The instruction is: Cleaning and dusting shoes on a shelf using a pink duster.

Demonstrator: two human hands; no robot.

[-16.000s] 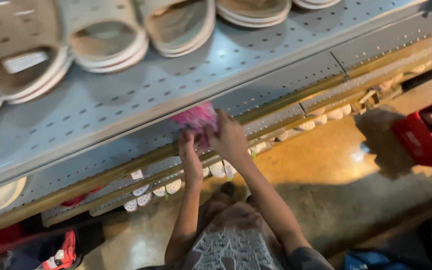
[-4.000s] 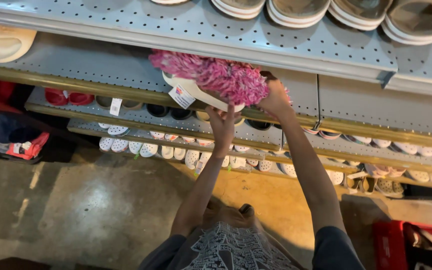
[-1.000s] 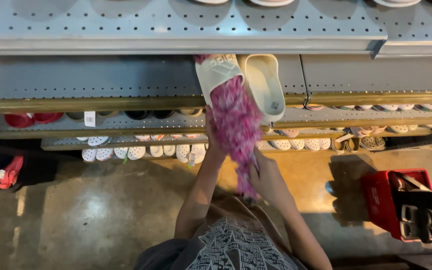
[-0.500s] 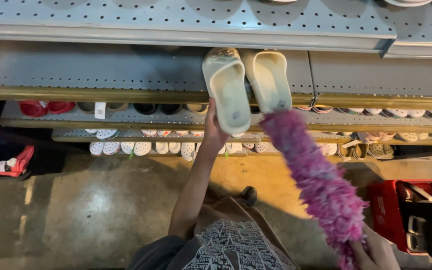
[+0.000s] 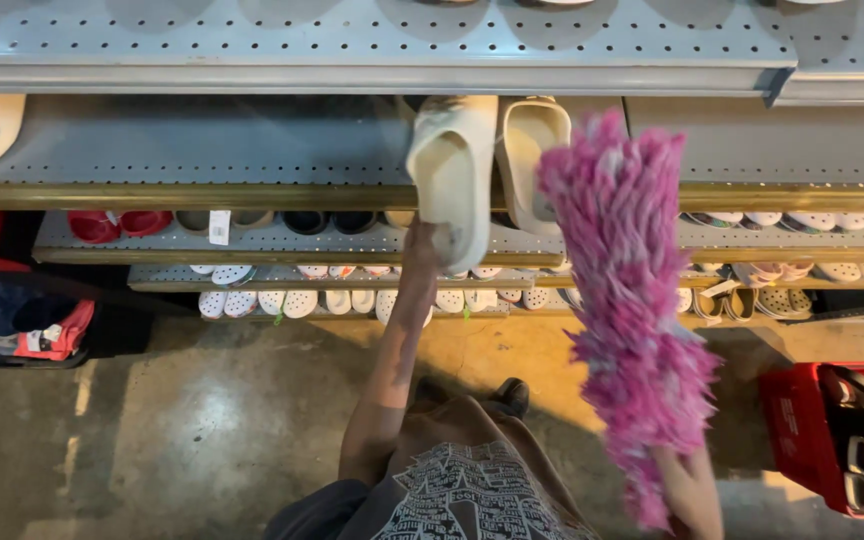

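1. A cream slide sandal [image 5: 452, 175] sits tilted at the grey shelf's [image 5: 202, 150] front edge, gripped at its lower end by the left hand [image 5: 430, 243].
2. Its mate [image 5: 530, 150] lies just beside it.
3. The right hand [image 5: 692, 490] is clamped around a pink fluffy duster [image 5: 627, 300], raised near the sandals.

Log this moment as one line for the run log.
left hand: holds cream slide sandal at grey shelf | right hand: holds pink fluffy duster, raised | second sandal: on shelf
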